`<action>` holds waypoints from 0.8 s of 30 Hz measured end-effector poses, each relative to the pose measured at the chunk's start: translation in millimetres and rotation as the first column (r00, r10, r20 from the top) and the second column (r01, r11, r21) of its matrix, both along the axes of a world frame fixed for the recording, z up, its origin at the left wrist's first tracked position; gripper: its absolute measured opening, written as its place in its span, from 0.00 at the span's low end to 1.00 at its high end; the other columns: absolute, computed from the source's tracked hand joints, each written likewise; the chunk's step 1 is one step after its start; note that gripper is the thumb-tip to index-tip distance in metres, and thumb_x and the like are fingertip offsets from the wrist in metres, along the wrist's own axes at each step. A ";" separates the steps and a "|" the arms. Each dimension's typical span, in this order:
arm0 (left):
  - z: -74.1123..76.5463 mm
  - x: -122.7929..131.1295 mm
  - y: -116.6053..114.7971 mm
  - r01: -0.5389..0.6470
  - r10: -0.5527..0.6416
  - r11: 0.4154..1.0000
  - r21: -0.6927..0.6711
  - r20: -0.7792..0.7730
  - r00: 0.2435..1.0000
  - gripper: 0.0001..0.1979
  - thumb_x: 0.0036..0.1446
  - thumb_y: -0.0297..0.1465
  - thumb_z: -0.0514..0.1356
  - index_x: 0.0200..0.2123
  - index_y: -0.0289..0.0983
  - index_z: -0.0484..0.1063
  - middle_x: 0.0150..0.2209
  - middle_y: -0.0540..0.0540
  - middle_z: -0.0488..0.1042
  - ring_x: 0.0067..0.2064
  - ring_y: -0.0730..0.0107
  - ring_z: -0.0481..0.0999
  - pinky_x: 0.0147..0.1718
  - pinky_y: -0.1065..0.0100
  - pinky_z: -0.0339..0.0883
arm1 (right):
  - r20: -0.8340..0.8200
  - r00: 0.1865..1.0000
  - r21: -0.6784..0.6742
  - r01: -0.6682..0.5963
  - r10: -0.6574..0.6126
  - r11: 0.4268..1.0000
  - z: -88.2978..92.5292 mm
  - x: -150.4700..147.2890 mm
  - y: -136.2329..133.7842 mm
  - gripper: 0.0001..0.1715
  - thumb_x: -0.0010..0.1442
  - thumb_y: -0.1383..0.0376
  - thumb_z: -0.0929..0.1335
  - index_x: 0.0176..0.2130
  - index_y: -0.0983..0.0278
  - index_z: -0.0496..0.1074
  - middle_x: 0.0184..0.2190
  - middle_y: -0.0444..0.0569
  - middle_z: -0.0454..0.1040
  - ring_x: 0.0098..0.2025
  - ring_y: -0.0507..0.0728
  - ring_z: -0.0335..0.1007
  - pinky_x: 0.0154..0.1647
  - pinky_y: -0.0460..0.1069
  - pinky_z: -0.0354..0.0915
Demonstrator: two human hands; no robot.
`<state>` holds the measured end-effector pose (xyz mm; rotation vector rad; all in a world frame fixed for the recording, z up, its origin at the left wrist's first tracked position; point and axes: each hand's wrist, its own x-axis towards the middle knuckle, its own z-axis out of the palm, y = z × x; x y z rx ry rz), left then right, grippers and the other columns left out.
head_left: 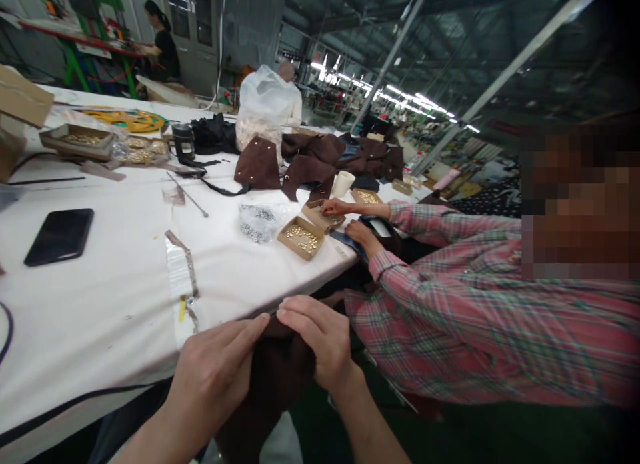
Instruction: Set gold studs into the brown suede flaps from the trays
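Observation:
My left hand [213, 364] and my right hand [320, 337] are close together at the table's front edge. Between them is a dark brown piece of fabric [280, 374], its upper edge pinched by the fingers of both hands. The rest of the cloth hangs below, toward my lap. Anything small under the fingertips is hidden. Beyond my right hand, on the table, sits a small cardboard box of gold-coloured studs [301, 239]. A clear plastic bag of silvery metal pieces [257, 224] lies to its left.
At right, a co-worker in a plaid shirt [425, 317] reaches into another cardboard box [320, 211]. Brown fabric pieces [257, 163] lie farther back on the white table [120, 304]. A black phone [59, 236] is at left, with a dark cup [183, 143] behind.

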<state>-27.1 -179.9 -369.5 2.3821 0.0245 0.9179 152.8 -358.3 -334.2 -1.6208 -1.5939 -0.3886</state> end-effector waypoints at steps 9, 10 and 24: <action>-11.7 32.3 21.3 -0.124 -0.006 0.968 -0.217 -0.516 0.857 0.19 0.84 0.46 0.46 0.50 0.50 0.76 0.37 0.45 0.87 0.40 0.46 0.89 0.36 0.55 0.71 | -0.129 0.979 0.127 0.177 -0.161 0.976 -71.5 29.4 40.5 0.11 0.78 0.67 0.71 0.55 0.59 0.83 0.50 0.51 0.90 0.50 0.59 0.88 0.53 0.54 0.81; -6.5 37.8 27.6 -0.135 0.001 0.972 -0.192 -0.572 0.820 0.22 0.83 0.48 0.45 0.47 0.49 0.75 0.35 0.44 0.86 0.39 0.44 0.88 0.36 0.55 0.69 | -0.138 0.975 0.139 0.195 -0.176 0.971 -78.3 34.5 45.5 0.10 0.78 0.66 0.71 0.54 0.59 0.83 0.49 0.50 0.90 0.50 0.59 0.88 0.52 0.54 0.81; 13.9 333.0 97.9 0.112 -0.135 0.991 -0.076 -0.523 0.842 0.15 0.60 0.38 0.66 0.45 0.42 0.91 0.42 0.37 0.89 0.44 0.45 0.86 0.46 0.51 0.74 | -0.209 0.950 0.220 0.277 -0.232 0.935 -116.6 56.9 79.2 0.08 0.78 0.64 0.69 0.52 0.57 0.80 0.46 0.48 0.89 0.48 0.60 0.87 0.50 0.56 0.77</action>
